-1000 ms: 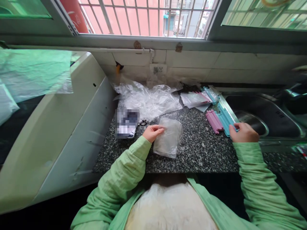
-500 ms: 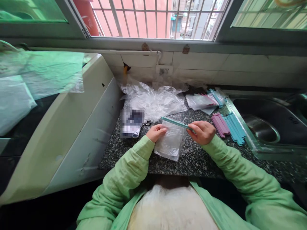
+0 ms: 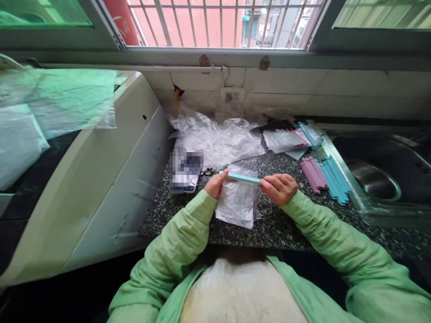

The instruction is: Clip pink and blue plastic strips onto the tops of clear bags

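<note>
A: From the head view, what do the hands hold?

B: Both pinch a blue clip (image 3: 243, 178), left hand (image 3: 215, 184) at one end, right hand (image 3: 279, 188) at the other, fingers closed on it.

A: Where is it?

B: Level across the top of a clear bag (image 3: 237, 202) on the counter (image 3: 286, 229), near the front edge.

A: Around them?

B: More clips (image 3: 323, 176) to the right by the sink (image 3: 377, 179), loose plastic (image 3: 217, 141) behind.

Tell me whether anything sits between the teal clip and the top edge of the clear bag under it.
Nothing visible does. The teal clip is held at its ends by the left hand and right hand, right over the top edge of the clear bag on the countertop.
</note>
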A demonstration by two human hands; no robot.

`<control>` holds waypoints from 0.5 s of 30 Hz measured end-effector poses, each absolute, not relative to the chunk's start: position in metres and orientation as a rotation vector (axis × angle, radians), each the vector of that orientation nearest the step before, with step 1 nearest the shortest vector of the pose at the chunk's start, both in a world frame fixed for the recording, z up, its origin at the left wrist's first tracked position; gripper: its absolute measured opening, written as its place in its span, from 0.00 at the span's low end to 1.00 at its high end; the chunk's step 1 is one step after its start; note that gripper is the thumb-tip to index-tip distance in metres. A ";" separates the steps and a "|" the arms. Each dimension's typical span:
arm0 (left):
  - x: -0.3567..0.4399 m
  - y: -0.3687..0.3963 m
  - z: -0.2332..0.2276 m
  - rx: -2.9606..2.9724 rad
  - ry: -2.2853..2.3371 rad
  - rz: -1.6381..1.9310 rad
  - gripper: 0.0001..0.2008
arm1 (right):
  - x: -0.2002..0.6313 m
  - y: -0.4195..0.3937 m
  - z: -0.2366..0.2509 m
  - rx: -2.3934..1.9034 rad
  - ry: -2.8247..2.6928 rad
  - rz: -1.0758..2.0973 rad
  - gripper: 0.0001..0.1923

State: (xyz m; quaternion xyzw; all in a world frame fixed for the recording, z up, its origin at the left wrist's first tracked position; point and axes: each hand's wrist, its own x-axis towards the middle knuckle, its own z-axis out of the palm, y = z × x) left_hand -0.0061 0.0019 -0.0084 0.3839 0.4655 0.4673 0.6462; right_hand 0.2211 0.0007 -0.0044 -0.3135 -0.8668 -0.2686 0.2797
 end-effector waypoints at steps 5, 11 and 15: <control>-0.010 0.010 -0.020 0.945 1.128 1.075 0.19 | 0.218 0.000 -0.006 -0.828 -2.308 -0.672 0.03; -0.010 0.009 -0.017 1.054 1.262 1.063 0.16 | 0.206 -0.003 0.001 -0.788 -2.246 -0.628 0.11; -0.006 0.006 -0.013 1.130 1.191 1.007 0.17 | 0.198 -0.004 0.001 -0.847 -2.259 -0.551 0.16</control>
